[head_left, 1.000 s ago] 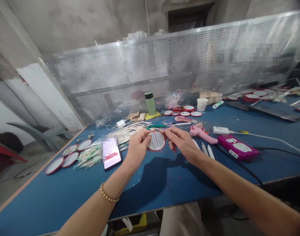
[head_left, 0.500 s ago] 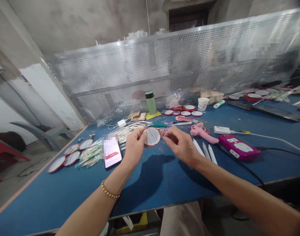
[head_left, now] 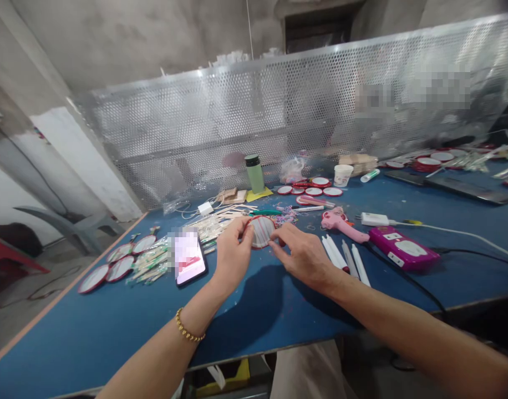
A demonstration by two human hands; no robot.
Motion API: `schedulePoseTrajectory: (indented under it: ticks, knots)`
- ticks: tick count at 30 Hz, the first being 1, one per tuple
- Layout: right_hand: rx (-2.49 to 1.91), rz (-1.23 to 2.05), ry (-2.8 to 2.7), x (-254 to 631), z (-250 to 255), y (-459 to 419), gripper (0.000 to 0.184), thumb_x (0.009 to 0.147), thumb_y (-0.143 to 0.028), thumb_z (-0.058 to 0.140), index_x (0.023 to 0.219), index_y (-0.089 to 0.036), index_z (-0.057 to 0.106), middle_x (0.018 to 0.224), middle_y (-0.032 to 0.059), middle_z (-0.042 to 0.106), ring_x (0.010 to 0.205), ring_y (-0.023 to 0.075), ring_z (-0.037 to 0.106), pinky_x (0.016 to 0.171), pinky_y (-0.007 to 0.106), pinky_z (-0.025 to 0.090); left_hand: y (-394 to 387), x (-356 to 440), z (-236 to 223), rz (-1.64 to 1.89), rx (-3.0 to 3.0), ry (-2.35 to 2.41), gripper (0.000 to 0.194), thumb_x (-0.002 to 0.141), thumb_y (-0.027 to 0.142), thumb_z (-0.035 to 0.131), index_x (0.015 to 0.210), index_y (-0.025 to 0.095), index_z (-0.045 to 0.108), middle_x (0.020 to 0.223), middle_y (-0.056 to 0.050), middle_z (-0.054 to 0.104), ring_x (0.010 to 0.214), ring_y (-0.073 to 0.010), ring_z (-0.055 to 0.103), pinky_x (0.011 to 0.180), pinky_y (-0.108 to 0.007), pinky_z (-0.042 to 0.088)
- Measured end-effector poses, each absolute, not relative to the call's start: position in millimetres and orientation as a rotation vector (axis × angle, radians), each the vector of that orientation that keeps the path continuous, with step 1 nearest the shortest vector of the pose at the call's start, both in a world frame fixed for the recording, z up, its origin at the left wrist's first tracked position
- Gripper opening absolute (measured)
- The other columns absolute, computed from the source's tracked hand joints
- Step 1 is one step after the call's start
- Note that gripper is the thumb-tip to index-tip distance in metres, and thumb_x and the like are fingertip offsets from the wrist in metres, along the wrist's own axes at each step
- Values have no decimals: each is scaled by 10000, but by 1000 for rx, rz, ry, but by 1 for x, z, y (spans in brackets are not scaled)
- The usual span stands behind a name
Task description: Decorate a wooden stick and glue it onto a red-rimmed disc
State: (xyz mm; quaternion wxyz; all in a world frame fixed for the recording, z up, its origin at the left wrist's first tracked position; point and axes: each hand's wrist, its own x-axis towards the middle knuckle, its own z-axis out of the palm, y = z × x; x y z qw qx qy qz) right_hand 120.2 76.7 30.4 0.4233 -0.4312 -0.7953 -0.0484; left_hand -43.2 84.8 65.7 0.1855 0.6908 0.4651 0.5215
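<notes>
My left hand (head_left: 234,249) is closed, its thumb and fingers gripping the left edge of a round white disc with a red rim (head_left: 262,231). Thin reddish and grey lines run across the disc's face, which is tilted towards me above the table. At the disc's right edge, my right hand (head_left: 298,252) has its thumb and forefinger pinched together on the rim. Anything finer between those fingertips is too small to make out. Just behind the disc lies a pile of small coloured bands (head_left: 286,215).
Left of my hands lie a lit phone (head_left: 189,257), bundled sticks (head_left: 154,263) and several red-rimmed discs (head_left: 95,279). On the right are a pink glue gun (head_left: 341,221), white pens (head_left: 360,265) and a purple device (head_left: 404,248). A green bottle (head_left: 254,173) and paper cup (head_left: 343,175) stand behind.
My right hand has come left and its fingertips now meet the disc's right edge, where before they were apart from it. The disc in my left hand has shifted slightly right.
</notes>
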Motion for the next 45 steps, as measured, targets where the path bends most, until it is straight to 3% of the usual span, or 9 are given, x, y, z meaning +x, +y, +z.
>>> schedulePoseTrajectory:
  ticks: [11,21,34,45]
  knots:
    - [-945,123,-1898,118,34,77,104,876,-164,513,794,-206,562,730,8,602,633,129,542,608,235,395,88,-46,66,1435,1770,1249,213,825,248,543,960,173,689,892,-51,704,769,-180,622,673,-274,509]
    - [-1085,-162,-2013,116,25,78,132,878,-132,469,815,-196,565,707,23,641,618,140,587,581,236,366,89,-45,64,1398,1709,1213,243,789,235,541,965,171,696,849,-36,685,693,-158,607,577,-246,530]
    - [-1136,-277,-1977,113,24,78,165,833,-105,452,731,-201,541,626,14,596,523,122,514,513,241,306,87,-43,65,1385,1652,1188,255,779,250,548,968,178,704,833,-27,688,665,-154,609,550,-246,534]
    - [-1152,-263,-2002,113,25,77,159,825,-102,445,743,-189,550,626,18,606,508,120,506,528,243,301,90,-46,65,1397,1723,1252,239,790,229,536,954,165,697,859,-43,697,728,-161,606,633,-248,507]
